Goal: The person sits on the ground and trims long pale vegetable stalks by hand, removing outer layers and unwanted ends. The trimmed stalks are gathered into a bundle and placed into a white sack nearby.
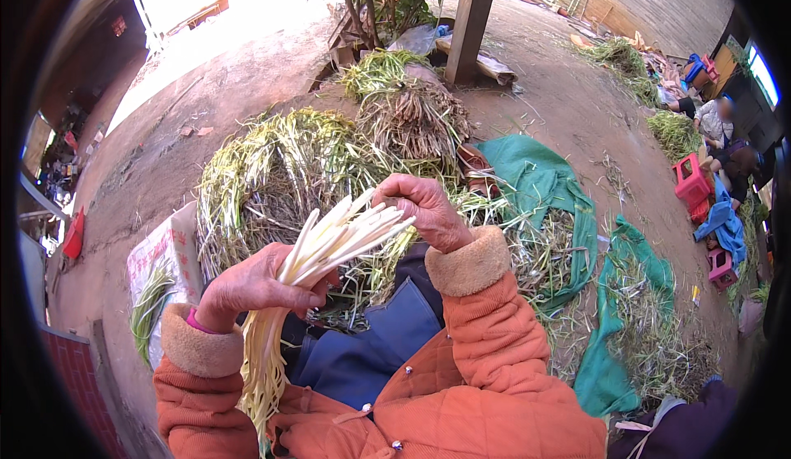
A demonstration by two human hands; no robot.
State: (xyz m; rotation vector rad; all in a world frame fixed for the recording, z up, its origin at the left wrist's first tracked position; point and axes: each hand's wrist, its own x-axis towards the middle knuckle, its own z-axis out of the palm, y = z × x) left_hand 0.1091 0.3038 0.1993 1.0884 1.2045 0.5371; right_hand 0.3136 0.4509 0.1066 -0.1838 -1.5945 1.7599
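My left hand (272, 283) is closed around a bundle of long pale stalks (337, 239), their white ends fanned up to the right and their yellowish limp leaves hanging below my wrist. At the white ends, my right hand (423, 209) has its thumb and fingers pinched together; whether a stalk is between them is hidden. Just beyond my hands lies a large heap of leafy stalks (272, 175) with yellow-green leaves. Behind it rests another pile with brown, dried strands (420, 119).
Green mesh sacking (531, 168) with plant scraps lies at right. A printed white sack (164, 249) bearing green stalks is at left. A post (473, 26) stands ahead. Several people sit far right near pink plastic stools (692, 181); a dark sleeve (692, 422) shows lower right.
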